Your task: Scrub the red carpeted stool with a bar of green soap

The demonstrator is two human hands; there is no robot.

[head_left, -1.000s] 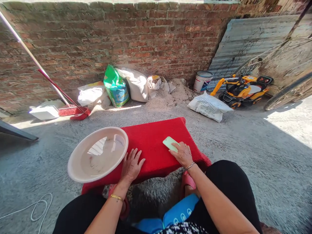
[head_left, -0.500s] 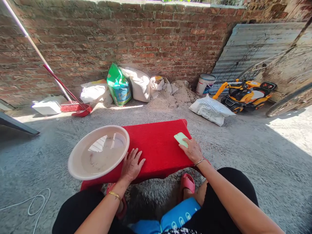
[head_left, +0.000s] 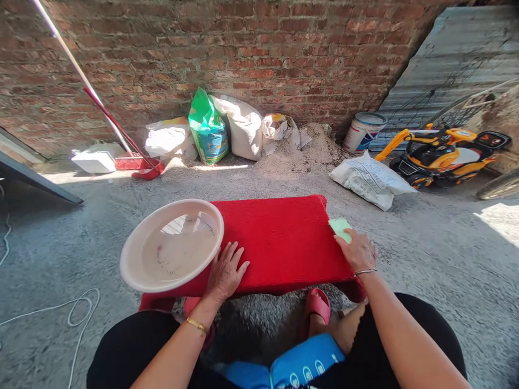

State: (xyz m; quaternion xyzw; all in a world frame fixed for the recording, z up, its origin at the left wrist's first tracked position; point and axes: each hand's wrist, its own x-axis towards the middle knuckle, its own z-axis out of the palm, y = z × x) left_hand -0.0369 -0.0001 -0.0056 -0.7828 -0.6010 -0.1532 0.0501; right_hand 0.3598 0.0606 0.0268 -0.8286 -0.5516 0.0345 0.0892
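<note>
A light green phone (head_left: 339, 227) is gripped in my right hand (head_left: 359, 250), thumb on the near side, at the right edge of the red cloth (head_left: 275, 237). The fingers hide its lower part. My left hand (head_left: 227, 270) lies flat on the cloth near its front edge, fingers spread and holding nothing. Just left of that hand stands a wide pale pink basin (head_left: 130, 265) with water in it, at the left end of the cloth-covered low table. Whether the left fingertips touch the basin's rim I cannot tell.
Several sacks, including a green bag (head_left: 208, 135), stand along the brick wall (head_left: 259, 59). A white sack (head_left: 373, 178), a paint bucket (head_left: 364, 132) and a yellow toy excavator (head_left: 450, 156) are at right. A red broom (head_left: 148, 168) leans at left; a cable (head_left: 83, 313) lies on the floor.
My right hand has moved right with the phone, from over the cloth to its right edge. My left hand stays flat beside the basin. The view has tilted down a little.
</note>
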